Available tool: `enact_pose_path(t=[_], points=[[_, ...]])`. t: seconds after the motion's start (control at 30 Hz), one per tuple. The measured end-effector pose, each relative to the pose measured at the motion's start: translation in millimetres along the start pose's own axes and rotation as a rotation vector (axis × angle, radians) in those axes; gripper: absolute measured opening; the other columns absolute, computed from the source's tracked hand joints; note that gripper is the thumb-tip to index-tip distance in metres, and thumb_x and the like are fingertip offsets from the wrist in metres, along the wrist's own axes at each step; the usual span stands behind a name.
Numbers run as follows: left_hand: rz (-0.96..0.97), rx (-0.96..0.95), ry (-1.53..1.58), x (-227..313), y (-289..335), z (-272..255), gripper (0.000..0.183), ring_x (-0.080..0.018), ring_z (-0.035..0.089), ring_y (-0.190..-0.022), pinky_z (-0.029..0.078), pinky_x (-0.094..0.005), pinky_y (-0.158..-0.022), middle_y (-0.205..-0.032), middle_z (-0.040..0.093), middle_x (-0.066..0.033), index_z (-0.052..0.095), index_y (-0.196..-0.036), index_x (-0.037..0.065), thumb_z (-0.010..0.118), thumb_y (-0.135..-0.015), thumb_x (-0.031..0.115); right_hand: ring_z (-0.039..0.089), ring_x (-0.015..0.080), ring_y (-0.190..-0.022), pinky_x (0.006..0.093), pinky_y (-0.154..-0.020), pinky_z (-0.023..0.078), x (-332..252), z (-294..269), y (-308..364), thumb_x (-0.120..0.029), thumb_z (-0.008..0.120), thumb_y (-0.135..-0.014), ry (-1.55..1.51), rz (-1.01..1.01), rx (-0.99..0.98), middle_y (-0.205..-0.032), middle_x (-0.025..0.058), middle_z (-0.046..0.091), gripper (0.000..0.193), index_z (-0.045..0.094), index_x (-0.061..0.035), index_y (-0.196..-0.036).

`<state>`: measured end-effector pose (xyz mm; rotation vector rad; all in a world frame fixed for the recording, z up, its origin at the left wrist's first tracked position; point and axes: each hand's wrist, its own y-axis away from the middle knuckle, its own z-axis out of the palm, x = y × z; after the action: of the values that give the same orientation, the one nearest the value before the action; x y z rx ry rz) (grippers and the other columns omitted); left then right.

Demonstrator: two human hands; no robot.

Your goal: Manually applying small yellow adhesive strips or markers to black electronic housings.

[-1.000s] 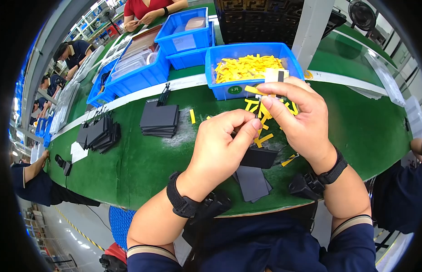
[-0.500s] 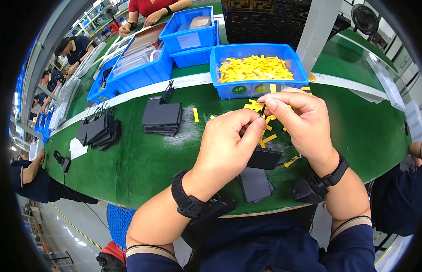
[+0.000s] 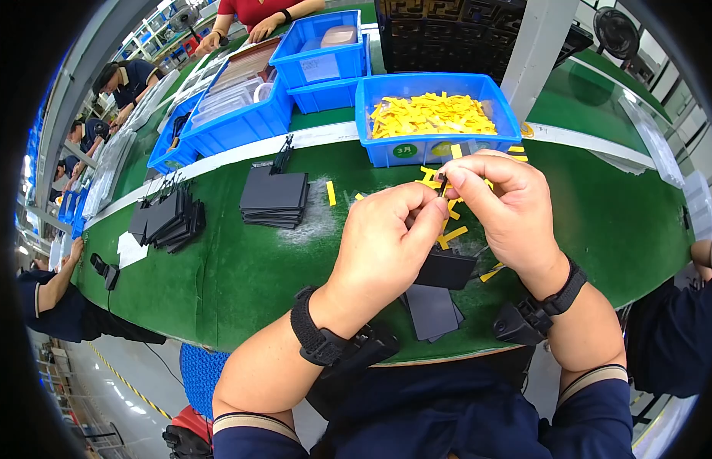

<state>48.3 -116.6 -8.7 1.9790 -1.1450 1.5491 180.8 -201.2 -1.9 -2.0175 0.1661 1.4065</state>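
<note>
Pinching black piece (image 3: 443,185), left hand (image 3: 388,243); open tabletop (image 3: 241,287) leftward along front edge (image 3: 218,349).

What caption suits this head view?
Left hand and right hand meet at a black cord before a blue bin of yellow strips.

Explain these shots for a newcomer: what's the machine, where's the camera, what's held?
There is no machine: a person works with two bare hands, the left hand and the right hand, both wearing black wrist straps. The view looks down from the left of two wide cameras worn on the head, so straight edges bend. Fingertips of both hands pinch a thin dark piece, mostly hidden. The green table bears stacked black plates and loose yellow strips; a blue bin holds many more strips.
</note>
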Motion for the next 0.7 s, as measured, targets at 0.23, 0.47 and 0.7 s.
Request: enact_pose_path(t=[0.23, 0.47, 0.7], points=[[0.069, -0.082, 0.012, -11.4, -2.4, -5.9, 0.009, -0.0056, 0.055, -0.07, 0.044, -0.0199, -0.062, -0.08, 0.06, -0.0009, 0.059, -0.092, 0.0, 0.058, -0.087, 0.006, 0.059, 0.0117, -0.071, 0.0249, -0.066, 0.046, 4.6, 5.2, 2.4, -0.008, 0.059, -0.084, 0.017, -0.004, 0.092, -0.077, 0.0059, 0.063, 0.011, 0.065, 0.0017, -0.084], [-0.166, 0.09, 0.2, -12.4, -21.6, -69.4, 0.02, -0.0108, 0.059, -0.078, 0.048, -0.0238, -0.069, -0.089, 0.063, -0.0059, 0.058, -0.101, 0.0, 0.061, -0.082, 0.005, 0.055, 0.008, -0.071, 0.0222, -0.069, 0.045, 14.3, -12.3, -5.7, -0.007, 0.05, -0.09, -0.006, -0.016, 0.119, -0.076, 0.0025, 0.059, 0.025, 0.06, -0.0029, -0.113], [-0.268, 0.553, -0.422, -51.5, -32.0, -158.8, 0.023, -0.0107, 0.058, -0.078, 0.046, -0.0253, -0.07, -0.089, 0.063, -0.004, 0.06, -0.103, -0.002, 0.058, -0.087, 0.015, 0.052, 0.0085, -0.065, 0.0238, -0.064, 0.044, 11.2, -5.6, 0.3, -0.003, 0.045, -0.089, -0.037, 0.041, -0.023, -0.068, 0.0013, 0.051, 0.037, 0.049, -0.0051, -0.125]])
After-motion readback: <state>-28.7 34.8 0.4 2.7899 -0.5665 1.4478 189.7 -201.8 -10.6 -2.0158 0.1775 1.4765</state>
